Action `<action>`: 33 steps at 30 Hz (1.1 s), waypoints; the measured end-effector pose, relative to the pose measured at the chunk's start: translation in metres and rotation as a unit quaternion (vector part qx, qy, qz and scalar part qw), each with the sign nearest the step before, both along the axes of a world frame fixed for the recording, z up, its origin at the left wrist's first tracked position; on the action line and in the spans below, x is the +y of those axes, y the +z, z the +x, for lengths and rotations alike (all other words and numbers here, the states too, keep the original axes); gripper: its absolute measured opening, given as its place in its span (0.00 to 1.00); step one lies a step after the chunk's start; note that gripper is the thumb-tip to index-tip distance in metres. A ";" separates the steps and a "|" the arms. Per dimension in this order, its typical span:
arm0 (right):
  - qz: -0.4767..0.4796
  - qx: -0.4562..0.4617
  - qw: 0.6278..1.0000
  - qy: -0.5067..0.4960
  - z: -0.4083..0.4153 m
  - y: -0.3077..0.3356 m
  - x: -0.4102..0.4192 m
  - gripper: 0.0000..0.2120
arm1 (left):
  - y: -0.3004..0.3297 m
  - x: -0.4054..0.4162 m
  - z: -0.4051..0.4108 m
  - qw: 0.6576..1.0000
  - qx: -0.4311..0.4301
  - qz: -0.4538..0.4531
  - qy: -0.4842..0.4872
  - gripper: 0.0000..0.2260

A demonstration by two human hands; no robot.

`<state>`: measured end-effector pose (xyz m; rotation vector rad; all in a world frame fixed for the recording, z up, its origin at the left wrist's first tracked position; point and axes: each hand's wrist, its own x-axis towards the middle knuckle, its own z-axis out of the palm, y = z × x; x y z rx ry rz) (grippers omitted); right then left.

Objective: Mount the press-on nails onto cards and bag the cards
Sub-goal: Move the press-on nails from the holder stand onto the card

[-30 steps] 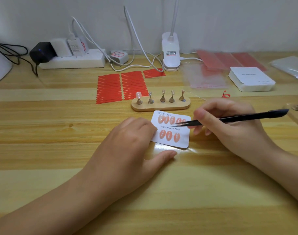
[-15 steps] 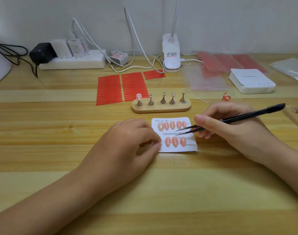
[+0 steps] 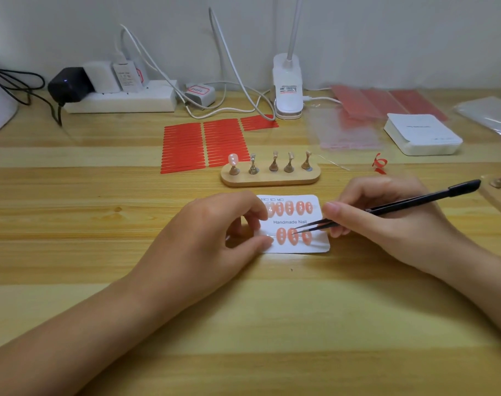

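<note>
Both hands are working at the card (image 3: pixel 296 224), which lies flat on the wooden table (image 3: pixel 100 252) just in front of the wooden nail stand (image 3: pixel 270 177), and I'll place everything from that card. My left hand (image 3: pixel 203 241) sits at its left edge, thumb and forefinger curled toward each other there, fingertips touching or pinching the edge; I cannot tell whether they hold something small between them. My right hand (image 3: pixel 386 221) sits off its right edge, fingers closed round the black tweezers (image 3: pixel 386 208), whose tips reach in over the card to the middle nail of the lower row (image 3: pixel 293 236). Whether the tips touch that nail or hover just over it I cannot tell.

Five peach nails sit in the upper row above the printed "Handmade Nail", three in the lower row, so I judge the mounting is well along but the lower row is not yet full. One pale nail (image 3: pixel 232 160) stands on the leftmost peg of the stand beyond the card.

On handling: the nails look glossy, thin and very light, so I expect them to skate or flip under a clumsy push. I would take each one at its sides with the tweezer tips, gently, and press down on its crown. The card looks like light, stiff paper; it will slide unless pinned, and is best lifted by a bare edge. Clear bags (image 3: pixel 349 132) lie beyond the card to its right, near a white card stack (image 3: pixel 423 135).
</note>
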<state>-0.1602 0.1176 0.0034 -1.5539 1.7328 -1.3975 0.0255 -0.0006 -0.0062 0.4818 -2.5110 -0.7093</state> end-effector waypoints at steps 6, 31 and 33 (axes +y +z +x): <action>-0.007 0.052 0.999 0.003 0.000 -0.001 0.002 0.13 | -0.002 -0.002 0.000 1.000 0.009 0.008 0.001 0.07; 0.016 0.024 0.999 0.024 -0.003 -0.003 0.002 0.13 | 0.002 -0.007 0.004 0.999 0.006 0.030 -0.012 0.10; 0.016 0.029 0.999 0.022 -0.003 -0.003 0.002 0.13 | 0.002 -0.007 0.004 0.999 0.009 0.030 -0.015 0.10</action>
